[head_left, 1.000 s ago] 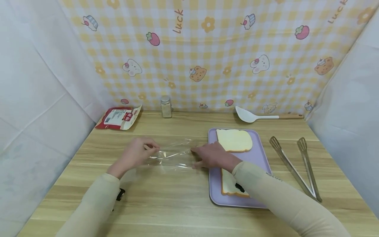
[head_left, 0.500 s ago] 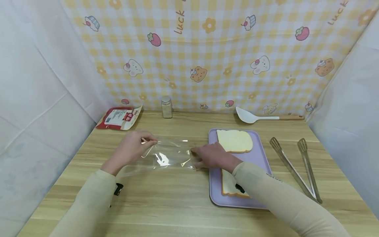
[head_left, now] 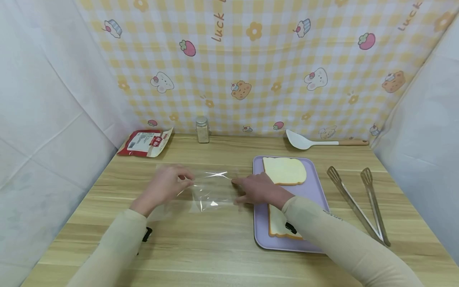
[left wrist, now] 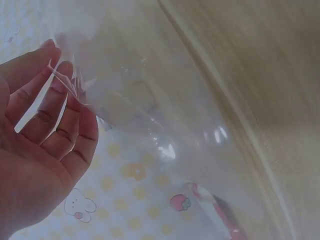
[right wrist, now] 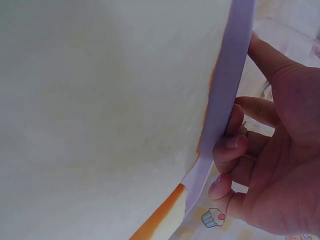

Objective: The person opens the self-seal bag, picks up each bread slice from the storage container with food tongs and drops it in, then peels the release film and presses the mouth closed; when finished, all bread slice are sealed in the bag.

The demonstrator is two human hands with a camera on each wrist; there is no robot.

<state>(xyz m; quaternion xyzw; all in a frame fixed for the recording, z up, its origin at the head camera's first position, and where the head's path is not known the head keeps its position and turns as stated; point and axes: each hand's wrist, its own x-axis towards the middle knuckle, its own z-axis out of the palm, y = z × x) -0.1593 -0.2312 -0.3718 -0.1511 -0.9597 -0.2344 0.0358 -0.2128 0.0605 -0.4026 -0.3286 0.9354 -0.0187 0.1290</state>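
My left hand (head_left: 163,185) pinches a clear plastic sheet (head_left: 211,193) between thumb and fingertips near its left part. In the left wrist view the sheet (left wrist: 145,95) spreads away from the pinched fold, catching bright glints. At the sheet's right end, my right hand (head_left: 258,187) presses down with an extended index finger and a spread thumb. Its other fingers are bent beside the purple tray (head_left: 297,193), and the hand overlaps the tray's left edge. On that tray are an upper bread slice (head_left: 285,170) and a lower bread slice (head_left: 279,223), partly hidden by the right arm.
A red and white food packet (head_left: 145,142) lies back left. Beside the patterned backdrop stands a glass shaker jar (head_left: 202,130). A white spatula (head_left: 301,140) with a wooden handle lies back right, with spread metal tongs (head_left: 353,203) right of the tray.
My left hand swung left and up with the plastic, then came back right and down. The sheet's folds and glints have shifted. My right hand has stayed in place.
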